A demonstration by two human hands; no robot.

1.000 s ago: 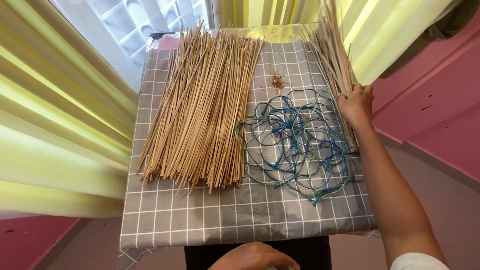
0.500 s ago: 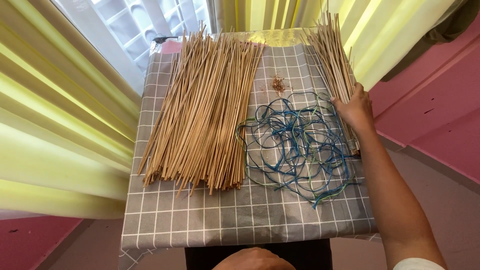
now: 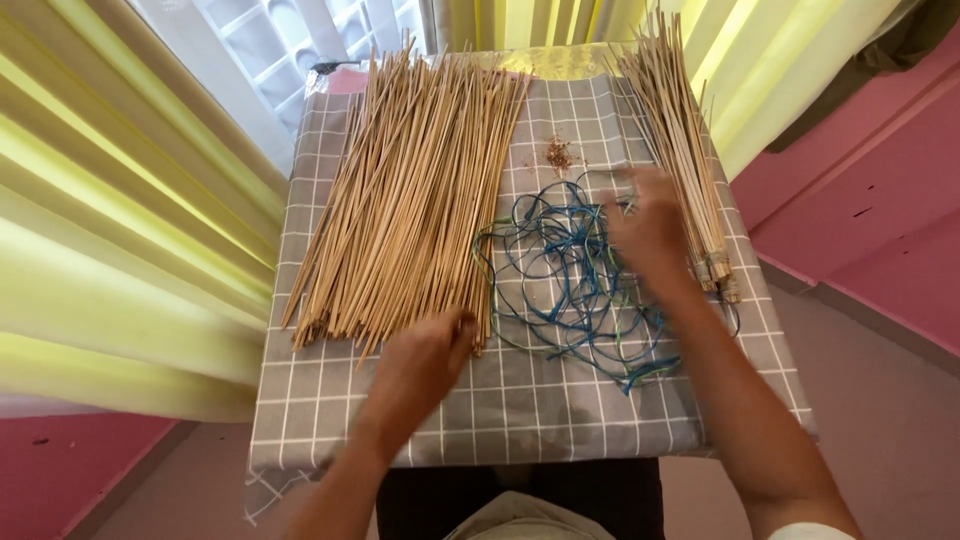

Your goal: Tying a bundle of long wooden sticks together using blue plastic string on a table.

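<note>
A small table [image 3: 330, 400] is covered with a grey checked cloth, and yellow curtains [image 3: 120, 250] are hung to its left and behind it. Most of the left half is taken up by a big pile of sticks [image 3: 410, 190], fanned lengthwise away from the person. These are judged light, stiff and thin, easily snapped and prone to roll or scatter, so they are best taken near the close ends, where they are gathered. The left hand [image 3: 425, 365] is laid on those near ends, fingers curled over a few; whether any are truly clasped cannot be told. A smaller bundle [image 3: 680, 150] is laid along the right edge, its near end seemingly bound. Between the two, a tangle of blue and green cord [image 3: 570, 290] is spread; it is judged soft, limp and likely to snag on stick ends. The right hand [image 3: 645, 225] is blurred above the tangle, and its grip cannot be told. A small heap of brown shavings [image 3: 557, 155] is left beyond the cord.
</note>
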